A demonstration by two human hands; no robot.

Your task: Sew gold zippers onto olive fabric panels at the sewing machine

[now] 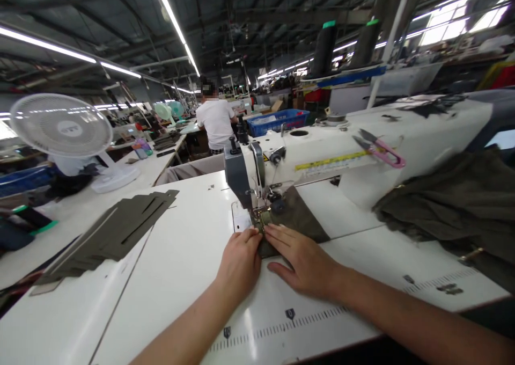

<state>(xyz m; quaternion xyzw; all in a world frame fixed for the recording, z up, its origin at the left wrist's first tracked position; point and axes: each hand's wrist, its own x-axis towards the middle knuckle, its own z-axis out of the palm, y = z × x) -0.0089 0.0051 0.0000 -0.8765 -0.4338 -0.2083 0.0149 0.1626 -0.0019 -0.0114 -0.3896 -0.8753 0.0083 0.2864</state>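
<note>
A dark olive fabric piece (302, 214) lies under the needle area of a white sewing machine (322, 145). On its near left edge, close to the presser foot, my left hand (240, 257) has its fingers bent and pressed together, with the fabric at their tips. My right hand (308, 260) rests flat on the same piece, fingers stretched forward and thumb apart. Between the fingertips of both hands runs a lighter green strip (264, 218) that leads to the foot. The fabric's near edge is partly covered by my hands.
Stacked olive fabric panels (116, 228) lie on the left. A bunched olive cloth (438, 209) sits at right. Pink-handled thread snips (384, 151) rest on the machine arm. A white fan (64, 129) stands at left. A person in a white shirt (217, 123) is beyond.
</note>
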